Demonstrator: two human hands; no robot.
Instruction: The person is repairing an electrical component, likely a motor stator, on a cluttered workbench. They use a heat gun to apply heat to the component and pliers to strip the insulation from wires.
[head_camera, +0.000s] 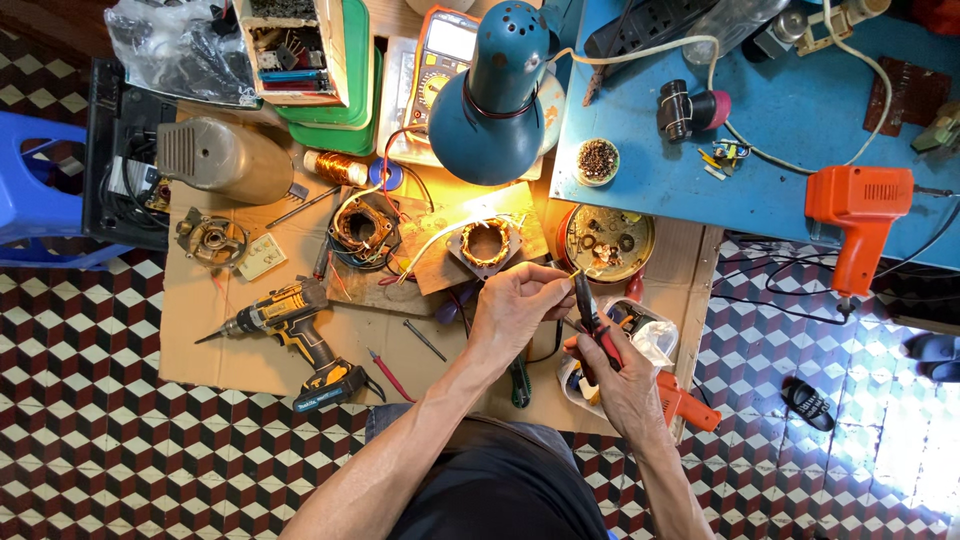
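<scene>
- Wire (573, 272), thin and pale, is pinched at its tip between the thumb and fingers of the left hand (512, 305); it is too fine to follow far, and it seems to run back toward the stator (486, 243) with copper windings on the cardboard.
- Right hand (622, 378) is closed around the red and black handles of a pair of pliers (590, 318), whose dark nose meets the wire just beside the left fingertips.
- Below the right hand a clear plastic tub (650, 335) is partly hidden, so its contents are hard to make out; an orange tool handle (688, 405) sticks out beside it.
- Teal lamp (492, 100) covers the middle of the view and hides part of a yellow multimeter (440, 60) behind it.
- At the top edge a stack of green trays (352, 85) carries an open carton of small parts, cut off by the frame; a crumpled clear bag (170, 45) lies to its left.
- Work lies on a flat sheet of cardboard (220, 340) spread over a floor of red, black and white cube-pattern tiles (90, 420).
- On the cardboard, a yellow and black cordless drill (290, 330) lies well apart from the hands.
- Blue board (780, 170) at upper right holds an orange soldering gun (860, 220).
</scene>
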